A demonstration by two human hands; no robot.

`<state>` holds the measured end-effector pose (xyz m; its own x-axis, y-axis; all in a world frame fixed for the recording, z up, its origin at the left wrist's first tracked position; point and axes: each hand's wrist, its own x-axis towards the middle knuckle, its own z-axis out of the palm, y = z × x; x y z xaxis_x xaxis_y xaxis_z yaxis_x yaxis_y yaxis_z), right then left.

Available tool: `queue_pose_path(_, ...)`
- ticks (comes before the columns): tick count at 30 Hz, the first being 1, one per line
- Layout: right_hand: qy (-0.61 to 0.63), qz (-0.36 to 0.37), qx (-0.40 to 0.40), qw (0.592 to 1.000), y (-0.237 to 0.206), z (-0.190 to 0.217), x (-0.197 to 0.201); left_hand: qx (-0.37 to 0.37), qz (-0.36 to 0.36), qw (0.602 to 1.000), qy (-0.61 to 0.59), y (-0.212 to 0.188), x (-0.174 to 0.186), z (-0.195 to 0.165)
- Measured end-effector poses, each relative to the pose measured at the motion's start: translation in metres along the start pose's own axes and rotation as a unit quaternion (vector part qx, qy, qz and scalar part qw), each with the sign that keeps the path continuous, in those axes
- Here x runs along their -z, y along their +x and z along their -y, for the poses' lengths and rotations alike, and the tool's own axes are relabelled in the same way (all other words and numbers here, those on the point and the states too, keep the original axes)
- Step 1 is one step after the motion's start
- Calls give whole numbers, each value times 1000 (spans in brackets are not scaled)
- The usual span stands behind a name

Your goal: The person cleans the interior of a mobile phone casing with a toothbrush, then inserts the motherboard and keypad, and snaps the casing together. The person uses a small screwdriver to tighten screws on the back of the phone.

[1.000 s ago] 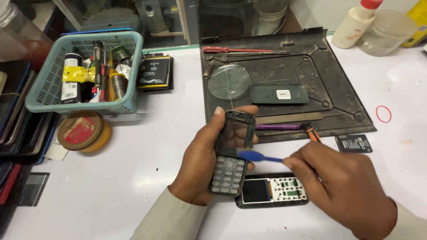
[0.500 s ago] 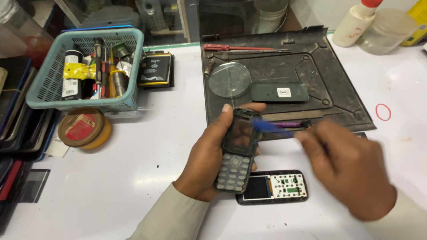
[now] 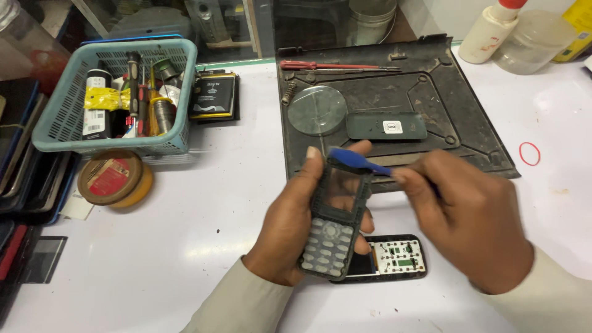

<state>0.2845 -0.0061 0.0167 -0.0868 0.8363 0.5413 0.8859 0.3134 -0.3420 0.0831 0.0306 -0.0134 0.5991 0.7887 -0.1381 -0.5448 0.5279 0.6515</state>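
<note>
the phone front cover [image 3: 336, 219], a dark shell with a grey keypad and an empty screen window, sits upright in the left hand [image 3: 290, 228] near the middle of the white bench [image 3: 185, 246]. 1 second ago the blue pry tool [image 3: 357, 161] lay low along the cover's right edge, by the keypad; half a second ago it had climbed to the upper right corner; now its flat blue tip rests across the top edge of the cover. so the tool has worked its way up the side and round to the top, which reads as prying around the frame's seam, with the far end now being worked.

the left hand is wrapped around the cover from behind, thumb on the left edge, fingertips showing at the right edge, wrist coming in from the near side. the right hand [image 3: 468, 222] is closed in a pinch on the tool's handle, knuckles up, forearm entering from the near right.

just behind the cover on the bench lies the phone's circuit board [image 3: 394, 258], with its small display and bare key contacts. farther off, a dark metal tray [image 3: 475, 123] holds a round glass lens [image 3: 317, 110] and a red-handled screwdriver [image 3: 333, 65]. to the far left stands a teal basket [image 3: 68, 117] of tools.
</note>
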Motion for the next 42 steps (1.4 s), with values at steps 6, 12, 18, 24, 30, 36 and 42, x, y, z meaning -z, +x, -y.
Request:
queue_pose_path(6,-43,-22,24,999,-3,-1,3,7,12,998,62,1,0,0)
queue_pose_path(12,-48,-9,33,998,-3,-5,9,-23,2,1000,5,-1,4,-3)
queue_pose_path(18,-28,-25,63,997,-6,-6,3,15,34,999,-5,3,3,-2)
queue_pose_path(24,-69,-7,35,997,-13,-16,8,-35,-27,993,106,2,12,-10)
queue_pose_path(30,-35,14,-90,995,-23,-27,27,-321,-158,777,518,-17,5,-27)
queue_pose_path(36,-9,35,-138,990,-28,-26,27,-282,-345,426,787,-49,18,-39)
queue_pose_path(42,64,24,-116,991,-30,-21,30,-273,-307,381,828,-50,30,-29)
